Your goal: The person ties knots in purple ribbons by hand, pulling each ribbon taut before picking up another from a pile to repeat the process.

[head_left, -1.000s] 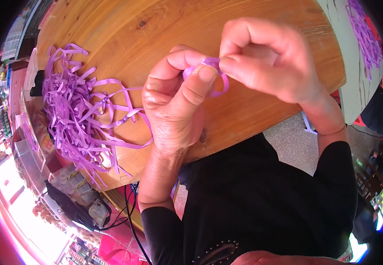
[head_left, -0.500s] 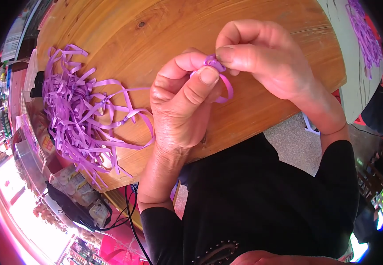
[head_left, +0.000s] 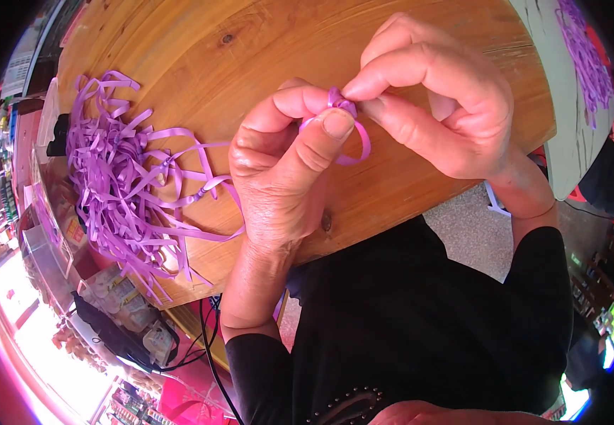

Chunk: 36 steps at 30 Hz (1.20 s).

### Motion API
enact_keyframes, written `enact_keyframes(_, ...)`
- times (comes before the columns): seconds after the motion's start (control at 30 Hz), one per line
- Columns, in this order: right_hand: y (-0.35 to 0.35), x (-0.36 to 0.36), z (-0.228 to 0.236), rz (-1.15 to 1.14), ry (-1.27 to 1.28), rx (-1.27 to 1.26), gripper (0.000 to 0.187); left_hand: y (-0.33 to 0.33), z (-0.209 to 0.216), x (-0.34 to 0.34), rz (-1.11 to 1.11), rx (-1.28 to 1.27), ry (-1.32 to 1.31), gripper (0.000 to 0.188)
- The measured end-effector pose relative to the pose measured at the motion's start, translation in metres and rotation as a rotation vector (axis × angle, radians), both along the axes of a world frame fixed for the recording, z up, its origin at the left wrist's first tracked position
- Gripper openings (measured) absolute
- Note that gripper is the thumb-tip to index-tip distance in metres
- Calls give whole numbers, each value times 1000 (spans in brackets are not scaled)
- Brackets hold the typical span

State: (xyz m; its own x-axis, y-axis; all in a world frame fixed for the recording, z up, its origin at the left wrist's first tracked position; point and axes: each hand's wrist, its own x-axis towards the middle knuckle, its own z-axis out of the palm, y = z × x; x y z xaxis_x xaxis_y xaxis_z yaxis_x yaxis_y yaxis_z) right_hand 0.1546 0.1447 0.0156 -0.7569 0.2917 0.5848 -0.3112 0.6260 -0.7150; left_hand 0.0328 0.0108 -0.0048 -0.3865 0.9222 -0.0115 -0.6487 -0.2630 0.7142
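A narrow purple ribbon point(head_left: 365, 146) hangs in a loop below my left hand point(head_left: 282, 159), whose thumb and forefinger pinch it. Just above the thumb tip, the ribbon bunches into a small knotted or folded bit. My right hand point(head_left: 438, 99) meets it from the right with thumb and forefinger closed together at that bunch. What sits between the right fingertips is too small to make out. A strand runs from behind my left hand toward a heap of purple ribbons point(head_left: 119, 177) at the left of the wooden table point(head_left: 406, 191).
Clear plastic boxes and packets point(head_left: 126, 301) stand beyond the table's left edge. Black cables point(head_left: 208, 340) hang beside the table. At the far right, more purple ribbons point(head_left: 583, 53) lie on a pale surface point(head_left: 569, 145).
My right hand has turned and shifted slightly right, its forefinger now reaching straight to the bunched ribbon. My left hand has moved a little left with the loop.
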Motion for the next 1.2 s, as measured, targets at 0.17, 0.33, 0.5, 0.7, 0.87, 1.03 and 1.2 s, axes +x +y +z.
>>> enact_keyframes(0.17, -2, 2, 4, 64, -6, -84, 17, -1, 4, 2, 53, -33, 75, 13)
enact_keyframes(0.33, -1, 7, 10, -23, -78, -33, 12, -1, 0, 1, -6, -81, 121, 14)
enact_keyframes(0.5, 0, 10, 28, -89, -218, -84, 9, 3, 3, 6, 9, -169, 114, 15)
enact_keyframes(0.7, 6, 16, 26, -1, -123, -329, 5, 2, 3, 7, -37, -161, 96, 19)
enact_keyframes(0.87, 9, 16, 21, -11, -91, -276, 8, 2, 2, 6, -33, -151, 120, 24)
enact_keyframes(1.03, 11, 15, 18, -20, -47, -204, 13, -1, 4, 6, -42, -181, 128, 26)
enact_keyframes(1.2, 12, 6, 16, -32, 0, -130, 18, -2, 8, 8, 24, -200, 180, 21)
